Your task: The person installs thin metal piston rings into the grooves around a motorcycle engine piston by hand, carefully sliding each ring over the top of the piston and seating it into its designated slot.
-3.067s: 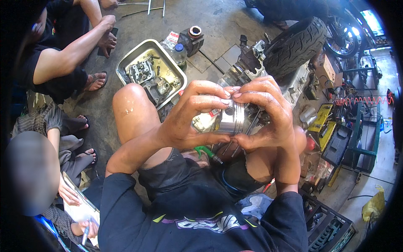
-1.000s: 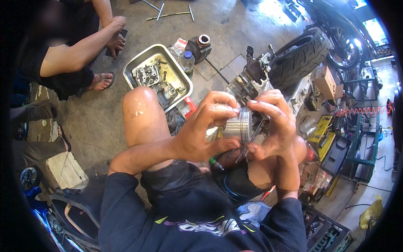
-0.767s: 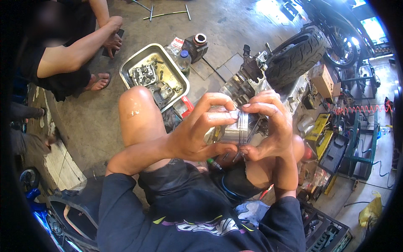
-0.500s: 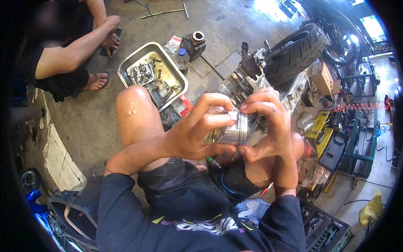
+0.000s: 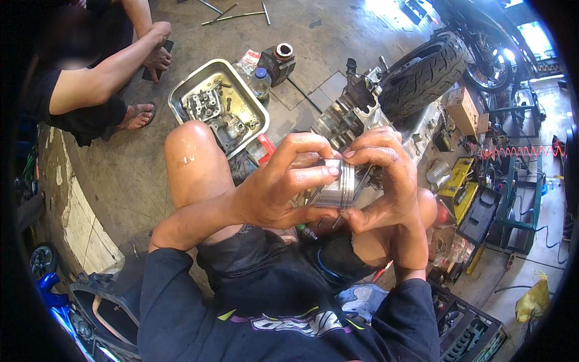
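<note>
Between my two hands is a silvery piston [image 5: 330, 192], held on its side above my lap, with ring grooves round its right end. My left hand [image 5: 288, 181] grips its skirt, fingers over the top and thumb underneath. From the right, my right hand [image 5: 385, 175] pinches the grooved end, fingertips at the upper edge and thumb at the lower. Thin rings seem to sit in the grooves, but I cannot make them out one by one. Just beyond my hands lies a metal engine block [image 5: 353, 114], partly hidden by my right hand.
A metal tray [image 5: 175, 99] with engine parts stands ahead left, beside a plastic bottle [image 5: 260, 84] and a dark container [image 5: 278, 65]. A motorcycle tyre [image 5: 425, 75], a cardboard box [image 5: 463, 111] and toolboxes [image 5: 479, 214] lie to the right. Another person's hand [image 5: 158, 60] holds something dark at the left.
Both hands keep their grip on the piston with hardly any movement. The view has shifted very slightly.
</note>
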The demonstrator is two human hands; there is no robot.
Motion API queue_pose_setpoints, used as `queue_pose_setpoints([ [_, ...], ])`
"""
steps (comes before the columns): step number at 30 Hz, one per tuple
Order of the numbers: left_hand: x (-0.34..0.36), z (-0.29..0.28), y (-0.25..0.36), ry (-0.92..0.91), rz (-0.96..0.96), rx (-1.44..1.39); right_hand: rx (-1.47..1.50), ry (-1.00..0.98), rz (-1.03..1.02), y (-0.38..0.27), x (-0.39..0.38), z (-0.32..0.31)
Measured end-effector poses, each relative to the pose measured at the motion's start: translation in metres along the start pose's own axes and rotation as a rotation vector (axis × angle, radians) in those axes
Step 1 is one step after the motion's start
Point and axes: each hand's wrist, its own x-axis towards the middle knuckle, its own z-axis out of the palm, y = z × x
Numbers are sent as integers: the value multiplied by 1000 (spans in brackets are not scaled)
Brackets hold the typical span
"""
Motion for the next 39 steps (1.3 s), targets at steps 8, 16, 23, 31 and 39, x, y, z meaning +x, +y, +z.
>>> queue_pose_setpoints([
  [8,-2,2,0,-6,-12,-28,56,25,-7,3,-3,4],
  [16,-4,4,-3,-8,-19,-34,18,37,-43,5,-4,7],
  [23,-2,1,-2,-25,3,-11,39,-22,13,0,-2,2],
  [31,-4,6,-4,-2,-6,-28,8,-30,6,-2,-3,0],
  [39,0,3,-3,-28,32,40,-39,-100,19,-7,-2,-14],
])
